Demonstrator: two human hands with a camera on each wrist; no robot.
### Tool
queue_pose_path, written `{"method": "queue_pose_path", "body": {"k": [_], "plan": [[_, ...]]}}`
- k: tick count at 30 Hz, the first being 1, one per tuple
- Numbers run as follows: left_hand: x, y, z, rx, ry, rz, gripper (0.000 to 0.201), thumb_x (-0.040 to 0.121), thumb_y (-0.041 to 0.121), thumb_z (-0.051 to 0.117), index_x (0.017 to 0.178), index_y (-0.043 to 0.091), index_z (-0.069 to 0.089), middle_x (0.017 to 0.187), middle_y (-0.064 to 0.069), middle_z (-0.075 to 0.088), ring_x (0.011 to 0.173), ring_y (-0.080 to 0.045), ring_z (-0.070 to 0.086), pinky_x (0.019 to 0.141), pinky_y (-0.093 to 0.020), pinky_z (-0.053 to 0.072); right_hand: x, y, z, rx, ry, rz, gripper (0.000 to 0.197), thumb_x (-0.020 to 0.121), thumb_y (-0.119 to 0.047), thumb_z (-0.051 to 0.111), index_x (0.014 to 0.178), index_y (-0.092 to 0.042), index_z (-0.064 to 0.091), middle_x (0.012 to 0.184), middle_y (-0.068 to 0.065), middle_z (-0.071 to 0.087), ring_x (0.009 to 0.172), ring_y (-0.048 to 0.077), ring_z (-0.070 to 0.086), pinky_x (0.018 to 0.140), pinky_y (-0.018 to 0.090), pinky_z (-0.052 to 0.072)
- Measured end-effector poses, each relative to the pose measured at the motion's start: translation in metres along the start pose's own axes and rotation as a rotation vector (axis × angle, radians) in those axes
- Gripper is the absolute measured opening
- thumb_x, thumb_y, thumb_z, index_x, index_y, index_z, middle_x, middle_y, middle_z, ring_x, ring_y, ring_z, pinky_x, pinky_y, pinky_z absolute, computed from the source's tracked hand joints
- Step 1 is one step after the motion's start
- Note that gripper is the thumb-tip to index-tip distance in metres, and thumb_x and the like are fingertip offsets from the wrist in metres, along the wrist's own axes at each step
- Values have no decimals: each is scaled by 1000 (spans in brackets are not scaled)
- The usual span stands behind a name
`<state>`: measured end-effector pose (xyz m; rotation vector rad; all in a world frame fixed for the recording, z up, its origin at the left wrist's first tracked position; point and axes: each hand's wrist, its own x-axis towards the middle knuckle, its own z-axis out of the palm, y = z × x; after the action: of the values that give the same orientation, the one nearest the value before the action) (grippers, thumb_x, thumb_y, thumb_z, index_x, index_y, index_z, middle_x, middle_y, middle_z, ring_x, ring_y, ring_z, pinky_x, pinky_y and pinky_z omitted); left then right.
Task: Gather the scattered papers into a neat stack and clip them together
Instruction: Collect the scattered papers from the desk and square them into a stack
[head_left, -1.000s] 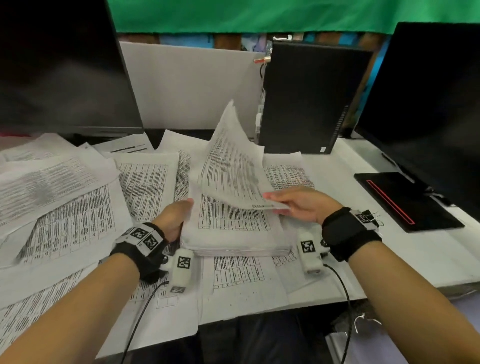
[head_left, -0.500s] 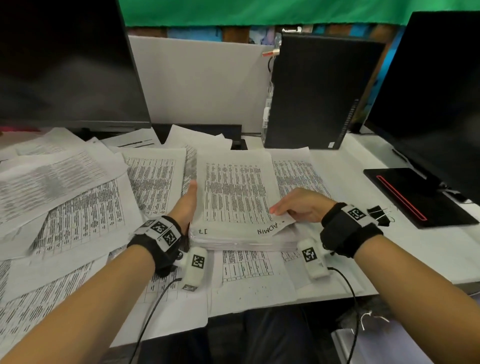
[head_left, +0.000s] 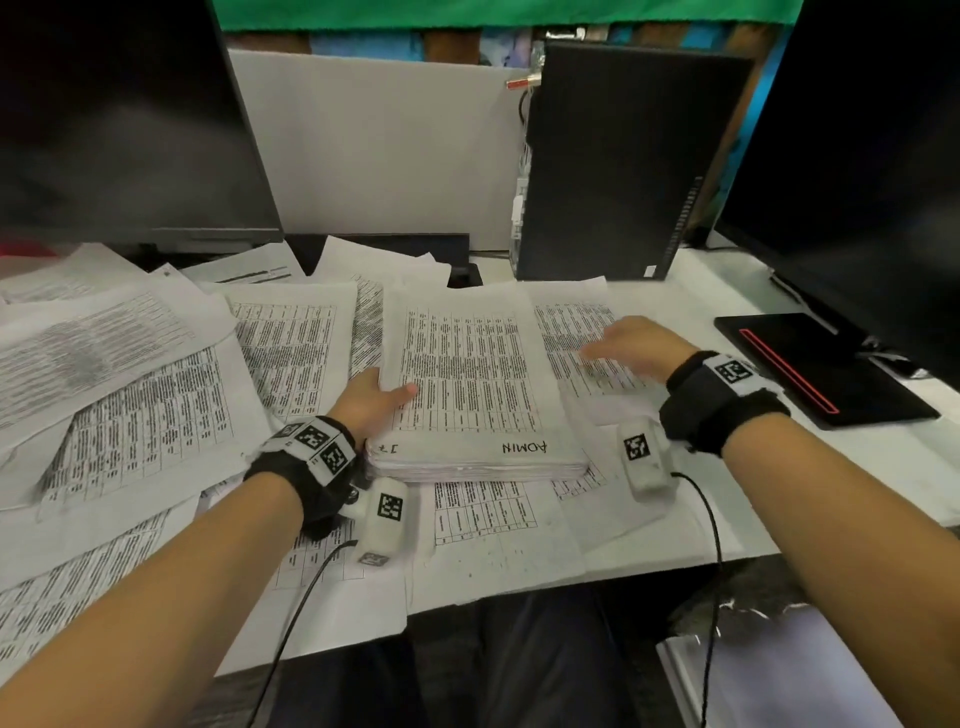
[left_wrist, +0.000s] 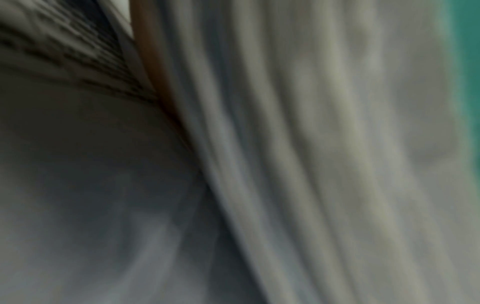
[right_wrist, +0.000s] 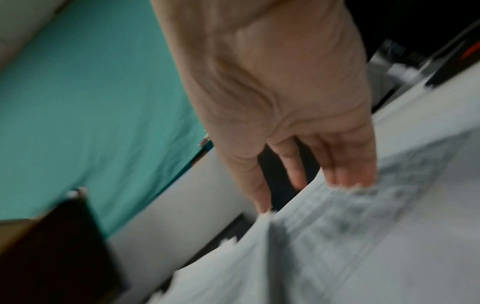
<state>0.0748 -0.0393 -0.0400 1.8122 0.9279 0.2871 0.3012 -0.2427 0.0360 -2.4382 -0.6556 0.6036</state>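
Note:
A thick paper stack (head_left: 478, 395) lies at the desk's middle, its top sheet marked "ADMIN" by hand. My left hand (head_left: 374, 402) holds the stack's left edge with the thumb on the top sheet; its fingers are hidden. The left wrist view shows only blurred sheet edges (left_wrist: 298, 144). My right hand (head_left: 626, 348) hovers, blurred, over a loose printed sheet (head_left: 582, 332) just right of the stack. In the right wrist view my right hand (right_wrist: 311, 174) has straight fingers (right_wrist: 348, 164) reaching a raised paper edge (right_wrist: 337, 216). No clip shows.
Scattered printed sheets (head_left: 130, 395) cover the left half of the desk, and some overhang its front edge (head_left: 493, 551). Dark monitors stand at left (head_left: 119, 119) and right (head_left: 862, 156), with a black computer tower (head_left: 618, 161) between. A black pad with a red stripe (head_left: 831, 374) lies at right.
The sheet my right hand held up now lies flat on the stack. That hand let go and moved right over the loose sheet. My left thumb came onto the stack's top.

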Motion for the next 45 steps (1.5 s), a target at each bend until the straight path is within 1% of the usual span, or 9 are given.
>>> {"method": "queue_pose_path", "body": {"k": [7,12,18,21,26,32,34,39,45], "plan": [[-9,7,-1,97,24,22,42,92,34,57,124,7,52,110,-8,63,100,-25,60,87,-36,47,19,29,-16,-240,-8,189,59,83,-40,76,126,-3,58,126,15,61,108,31,58,92,34,45],[-19,11,-2,155,29,37,35,94,35,54,119,10,53,103,-6,59,91,-21,55,73,-28,42,24,25,-9,-264,-54,160,28,88,-28,72,76,-7,59,77,9,59,73,25,55,68,27,43],[-17,8,0,120,85,35,43,101,33,37,130,4,51,86,5,56,73,-10,50,62,-22,37,18,-8,-20,223,497,-325,34,99,-21,52,129,-4,54,124,14,60,117,27,57,93,30,45],[-13,7,1,89,91,6,45,102,32,35,132,1,48,92,2,58,81,-12,54,68,-23,40,-12,-53,-28,669,495,-634,35,103,-21,47,136,-15,42,132,4,55,122,16,54,99,28,48],[-11,9,0,59,108,-62,46,102,29,32,127,-5,50,132,-22,53,121,-35,50,100,-36,36,-26,-77,8,1342,36,-284,22,99,-4,52,120,-6,56,130,15,62,99,23,66,92,40,55],[6,0,-4,-26,126,-125,33,99,11,36,121,-7,54,125,-22,58,112,-32,57,93,-33,41,-36,-37,64,820,-379,126,39,89,-5,68,125,5,56,117,26,65,99,38,67,65,47,61],[-2,6,-5,-154,132,-146,36,100,17,36,119,-5,56,127,-23,57,112,-33,57,96,-36,44,-28,-28,73,757,-393,191,48,84,-6,75,127,5,57,121,28,65,105,42,66,65,59,56],[-13,6,-4,-446,54,-208,64,91,59,38,132,11,50,123,-7,57,114,-30,56,100,-43,42,-18,-31,101,733,-220,152,44,75,-1,79,115,7,61,110,27,68,87,37,69,60,52,60],[-23,18,1,-247,-5,-55,41,94,7,54,134,1,45,126,-7,55,109,-25,55,85,-29,42,-20,-25,103,753,-230,105,40,72,1,81,105,-2,59,107,21,69,100,39,68,79,59,57]]}}
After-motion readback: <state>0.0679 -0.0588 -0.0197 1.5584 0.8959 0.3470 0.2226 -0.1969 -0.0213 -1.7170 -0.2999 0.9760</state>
